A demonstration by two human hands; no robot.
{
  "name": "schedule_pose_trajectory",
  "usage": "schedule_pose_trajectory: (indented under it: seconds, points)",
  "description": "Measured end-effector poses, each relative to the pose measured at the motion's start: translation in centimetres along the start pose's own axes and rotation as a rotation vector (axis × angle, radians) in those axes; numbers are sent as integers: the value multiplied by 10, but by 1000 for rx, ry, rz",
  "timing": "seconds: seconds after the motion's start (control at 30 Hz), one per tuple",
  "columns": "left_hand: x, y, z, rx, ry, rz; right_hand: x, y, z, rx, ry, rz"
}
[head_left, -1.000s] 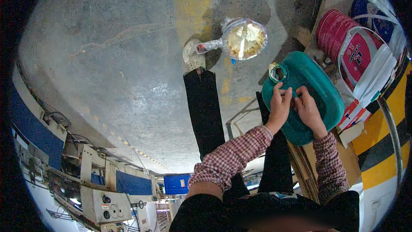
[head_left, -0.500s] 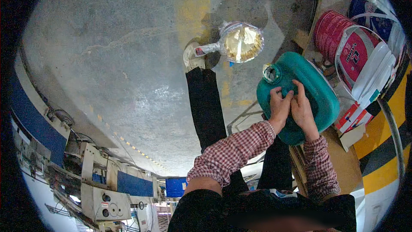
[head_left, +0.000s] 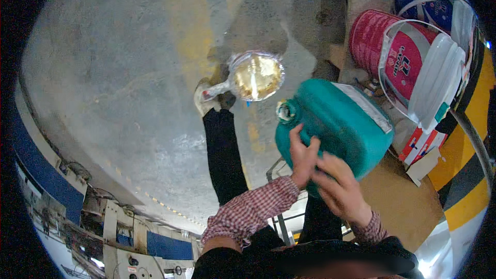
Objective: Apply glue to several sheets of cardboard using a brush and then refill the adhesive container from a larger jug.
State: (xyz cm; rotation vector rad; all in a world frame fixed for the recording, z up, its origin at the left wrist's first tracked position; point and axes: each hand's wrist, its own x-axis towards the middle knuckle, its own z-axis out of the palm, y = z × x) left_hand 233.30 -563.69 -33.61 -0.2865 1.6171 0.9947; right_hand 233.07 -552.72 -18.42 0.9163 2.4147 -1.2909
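Observation:
A large green plastic jug (head_left: 338,124) with a pale label leans in front of me, its open neck (head_left: 287,111) toward the left. My left hand (head_left: 304,157) is closed on the jug's handle, just below the neck. Beside it my right hand (head_left: 341,188) is off the jug, fingers apart and somewhat blurred, its fingertips close to the left hand. Left of the jug, a round pan (head_left: 257,76) with a handle, wrapped in clear film and yellowish inside, sits on the floor by my shoe (head_left: 205,98).
At the right lie a red bucket (head_left: 398,57) with a white lid and a blue bucket (head_left: 424,8). Near them are a red and white box (head_left: 422,145), a hose (head_left: 473,142) and cardboard (head_left: 403,196). Machines (head_left: 126,227) line the lower left.
My right hand has come off the jug and moved back toward me. The jug has turned, and it has shifted left and lower in view along with a shift of the whole view.

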Motion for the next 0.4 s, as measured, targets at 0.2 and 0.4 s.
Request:
schedule_pose_trajectory:
  seconds: [0.2,0.4]
  points:
    - [7,45,-5,-206,-56,-299,-187,137,-42,82,1195,676]
    - [15,33,-4,-184,-47,-175,-345,373,5,1062,752,1179]
